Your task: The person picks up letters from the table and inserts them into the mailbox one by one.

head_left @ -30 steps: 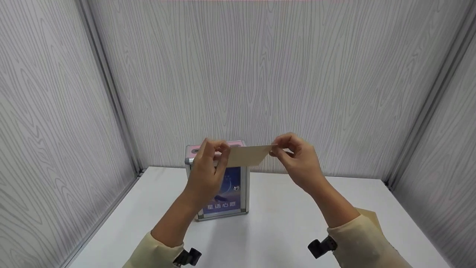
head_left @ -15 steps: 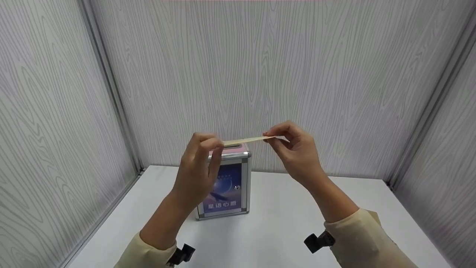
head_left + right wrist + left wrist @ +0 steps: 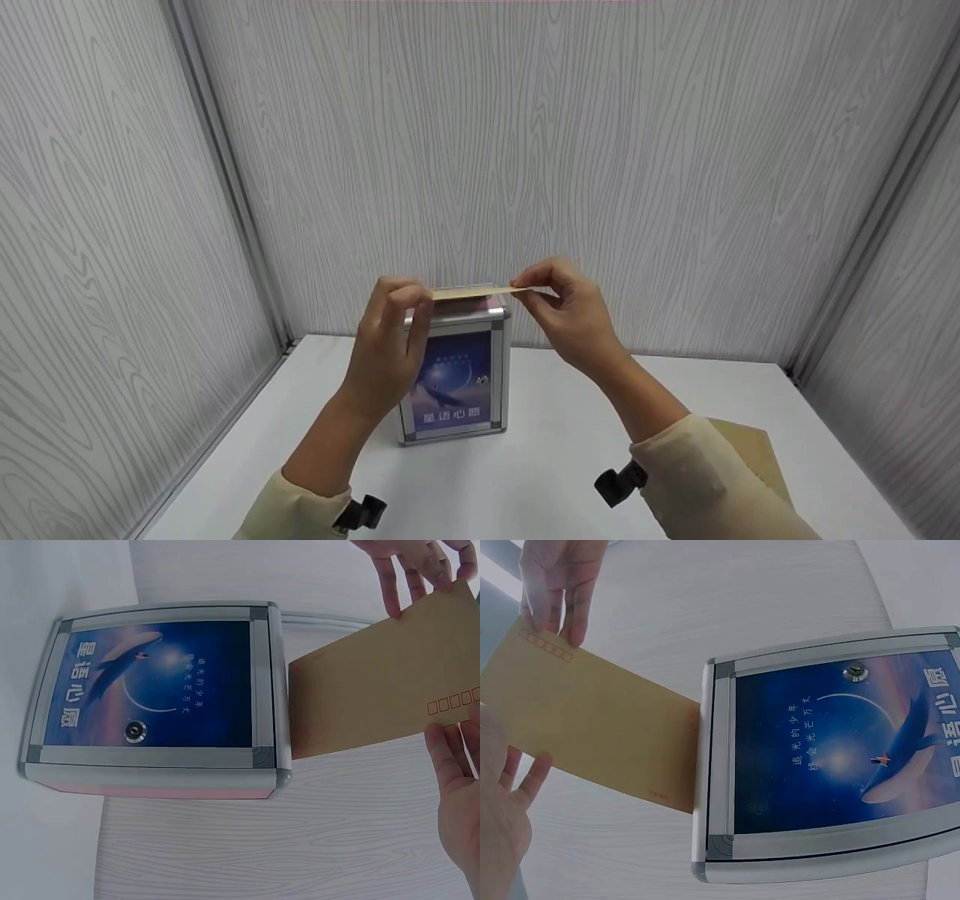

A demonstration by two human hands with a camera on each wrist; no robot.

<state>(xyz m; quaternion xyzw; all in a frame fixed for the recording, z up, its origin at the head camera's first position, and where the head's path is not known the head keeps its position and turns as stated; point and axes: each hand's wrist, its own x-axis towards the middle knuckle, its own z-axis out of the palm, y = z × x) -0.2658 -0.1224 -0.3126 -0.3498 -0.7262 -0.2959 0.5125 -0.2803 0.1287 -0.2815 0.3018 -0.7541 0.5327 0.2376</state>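
Observation:
A brown envelope (image 3: 472,292) (image 3: 600,712) (image 3: 375,682) is stretched between both hands over the top of a silver-framed box (image 3: 454,386) (image 3: 840,750) (image 3: 150,690) with a blue whale picture and a lock. My left hand (image 3: 386,352) (image 3: 502,817) pinches one side edge, and my right hand (image 3: 570,322) (image 3: 457,810) pinches the opposite edge. Seen from the wrists, the envelope's lower edge meets the box's top edge; whether it is inside the slot I cannot tell.
Another brown paper piece (image 3: 750,450) lies on the white table (image 3: 570,420) at the right, partly behind the right sleeve. Grey wood-grain panels (image 3: 525,150) stand behind and on both sides.
The envelope has tilted from showing its face to nearly edge-on, and has shifted left over the box top. Both hands have moved left with it, still pinching it.

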